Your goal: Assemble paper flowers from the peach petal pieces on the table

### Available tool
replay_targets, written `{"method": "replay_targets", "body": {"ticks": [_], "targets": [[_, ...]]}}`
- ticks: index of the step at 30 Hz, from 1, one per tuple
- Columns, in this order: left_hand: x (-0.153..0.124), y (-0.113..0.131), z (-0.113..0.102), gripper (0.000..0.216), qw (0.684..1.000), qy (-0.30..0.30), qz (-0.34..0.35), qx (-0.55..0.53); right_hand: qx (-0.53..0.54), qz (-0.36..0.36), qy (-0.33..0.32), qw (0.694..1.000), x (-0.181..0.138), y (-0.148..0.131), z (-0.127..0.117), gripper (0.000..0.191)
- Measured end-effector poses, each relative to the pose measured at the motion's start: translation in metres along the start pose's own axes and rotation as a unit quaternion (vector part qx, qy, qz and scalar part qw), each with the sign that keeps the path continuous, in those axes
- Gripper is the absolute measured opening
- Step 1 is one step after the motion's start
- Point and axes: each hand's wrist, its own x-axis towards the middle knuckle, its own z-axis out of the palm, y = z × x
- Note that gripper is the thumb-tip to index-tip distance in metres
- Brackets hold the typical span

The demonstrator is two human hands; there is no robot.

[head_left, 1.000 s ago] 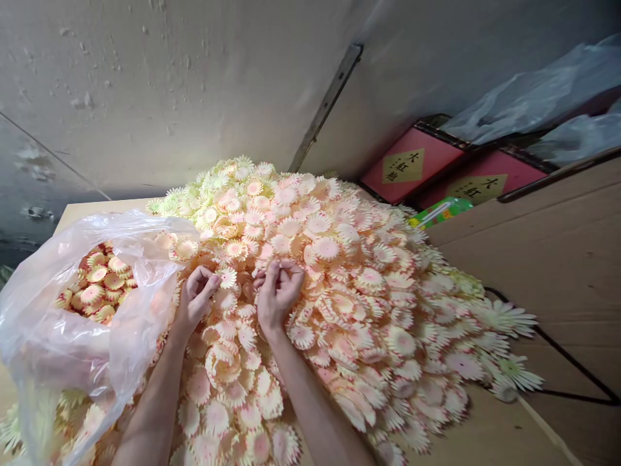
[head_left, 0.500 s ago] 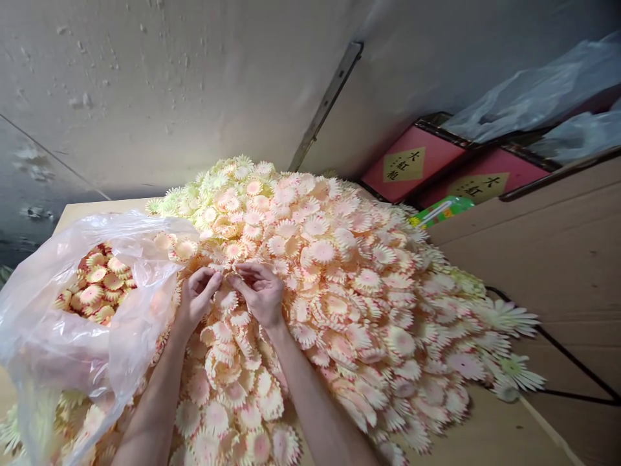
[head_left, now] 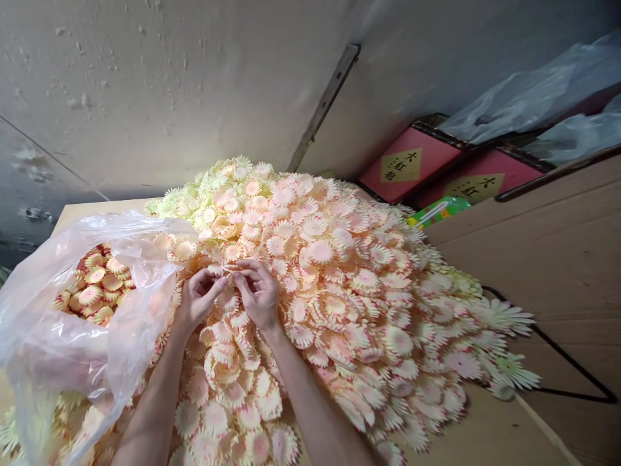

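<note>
In the head view my left hand [head_left: 198, 296] and my right hand [head_left: 259, 291] meet over a big pile of pale artificial flower heads [head_left: 334, 304]. Thumbs and forefingers of both are closed in a pinch, the tips almost touching. Between them shows a small pale flower piece [head_left: 224, 268], partly hidden by the fingers. Left of my left hand lies a clear plastic bag [head_left: 140, 239], torn or opened on top, with smaller yellow-and-red flower heads [head_left: 97, 285] inside. Loose flower heads surround both wrists and lie under the forearms.
The pile rests on a wooden-coloured tabletop [head_left: 485, 427] against a grey wall [head_left: 194, 97] with a metal strip [head_left: 325, 107]. At the right stand red boxes [head_left: 412, 158] with plastic sheeting [head_left: 528, 97], a green packet [head_left: 439, 212] and a cardboard panel [head_left: 548, 239].
My right hand has shifted slightly left, and the fingertips have come closer together around the flower piece. The pile and bag look the same.
</note>
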Motion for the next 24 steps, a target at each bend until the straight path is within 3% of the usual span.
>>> {"method": "replay_targets", "body": {"ticks": [4, 11, 13, 18, 24], "targets": [[0.0013, -0.0084, -0.003, 0.041, 1.0, -0.013, 0.003, 0.027, 0.002, -0.011, -0.004, 1.0, -0.0005, 0.0034, 0.0024, 0.017], [0.0002, -0.0103, -0.0063, 0.046, 0.998, -0.036, 0.018, 0.05, 0.038, 0.012, 0.078, 0.996, 0.0032, 0.0074, 0.0008, 0.021], [0.0003, -0.0091, -0.0053, 0.046, 0.998, -0.025, 0.02, 0.05, 0.058, 0.01, 0.067, 0.996, 0.0042, 0.0055, -0.0015, 0.024], [0.001, -0.0052, -0.0005, 0.045, 0.998, 0.019, 0.027, 0.056, 0.096, 0.009, -0.029, 0.995, 0.0044, 0.0035, -0.002, 0.036], [0.004, -0.01, -0.0018, 0.042, 0.997, -0.004, 0.046, 0.055, 0.111, 0.038, 0.006, 0.993, 0.0059, 0.0077, 0.0016, 0.019]]}}
